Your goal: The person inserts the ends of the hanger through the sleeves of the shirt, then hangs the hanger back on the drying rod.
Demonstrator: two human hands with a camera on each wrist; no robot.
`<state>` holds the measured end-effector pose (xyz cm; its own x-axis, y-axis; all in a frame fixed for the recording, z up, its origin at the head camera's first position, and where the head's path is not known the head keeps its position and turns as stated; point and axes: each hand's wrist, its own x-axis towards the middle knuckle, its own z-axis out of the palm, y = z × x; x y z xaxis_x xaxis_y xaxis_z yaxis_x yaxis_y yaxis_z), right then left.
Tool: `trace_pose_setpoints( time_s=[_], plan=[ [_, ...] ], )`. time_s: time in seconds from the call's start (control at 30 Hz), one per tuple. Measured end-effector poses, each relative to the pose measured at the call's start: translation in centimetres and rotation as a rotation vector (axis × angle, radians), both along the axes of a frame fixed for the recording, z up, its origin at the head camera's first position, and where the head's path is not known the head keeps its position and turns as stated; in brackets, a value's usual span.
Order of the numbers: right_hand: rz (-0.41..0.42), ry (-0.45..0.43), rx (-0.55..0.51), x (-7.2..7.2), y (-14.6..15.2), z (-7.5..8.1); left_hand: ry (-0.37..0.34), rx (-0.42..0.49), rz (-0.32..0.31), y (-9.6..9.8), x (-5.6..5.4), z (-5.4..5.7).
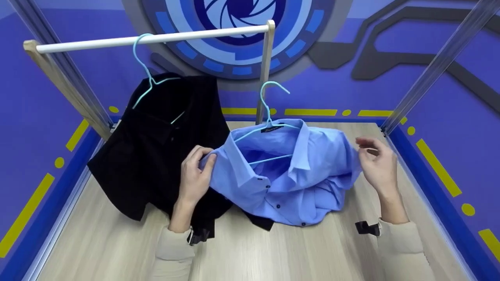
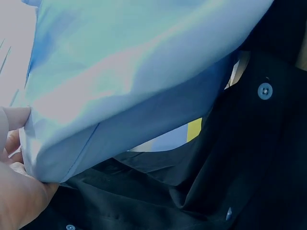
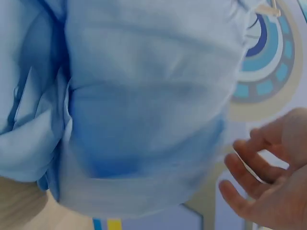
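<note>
A light blue button shirt hangs on a pale turquoise wire hanger, whose hook stands free of the rail. My left hand pinches the shirt's shoulder between thumb and fingers; the left wrist view shows the blue cloth folded in that grip. Beside the other sleeve is my right hand, its fingers loosely bent. In the right wrist view a gap shows between these fingers and the sleeve. A black shirt on a second turquoise hanger is behind my left hand.
The black shirt's hanger hooks over a white rail on wooden posts. Under the shirts lies a wood-grain table top. Blue printed panels enclose the back and sides, with clear corner posts.
</note>
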<state>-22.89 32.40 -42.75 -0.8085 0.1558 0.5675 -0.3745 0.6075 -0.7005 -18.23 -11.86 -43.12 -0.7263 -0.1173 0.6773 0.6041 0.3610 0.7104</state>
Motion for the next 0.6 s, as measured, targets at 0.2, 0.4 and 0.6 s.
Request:
trace_pose_setpoints(
  time_s=[0.2, 0.4, 0.6],
  plan=[
    [0.212, 0.047, 0.083, 0.4, -2.0, 0.5, -0.019, -0.021, -0.027, 0.3, -0.1, -0.4],
    [0.381, 0.149, 0.156, 1.7, -4.9, 2.4, -0.02, -0.024, -0.095, 0.4, -1.2, -2.1],
    [0.487, 0.15, 0.198, 1.9, -5.9, 2.1, -0.01, -0.045, -0.147, 0.4, -1.7, -3.0]
  ],
)
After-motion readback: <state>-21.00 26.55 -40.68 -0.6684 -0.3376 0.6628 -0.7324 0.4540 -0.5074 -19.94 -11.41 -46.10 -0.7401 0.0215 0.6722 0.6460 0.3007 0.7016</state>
